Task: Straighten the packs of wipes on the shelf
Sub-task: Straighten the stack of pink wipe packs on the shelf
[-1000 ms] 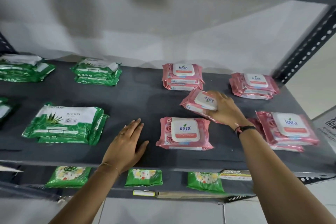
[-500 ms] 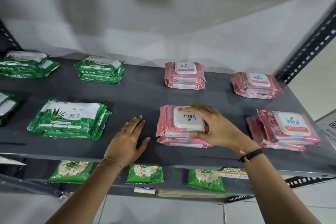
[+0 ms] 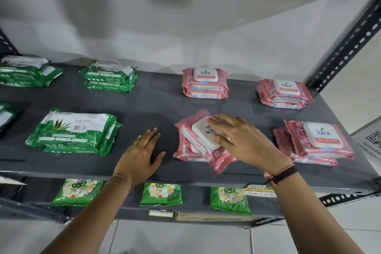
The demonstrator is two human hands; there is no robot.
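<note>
Your top pink pack (image 3: 208, 137) lies skewed across the pink pack beneath it (image 3: 186, 150), near the front edge of the grey shelf (image 3: 156, 103). Your right hand (image 3: 245, 142) rests on its white lid, fingers spread and curled over it. Left of that pile, your left hand (image 3: 142, 154) lies flat and empty on the shelf, with the green aloe packs (image 3: 76, 130) further left.
</note>
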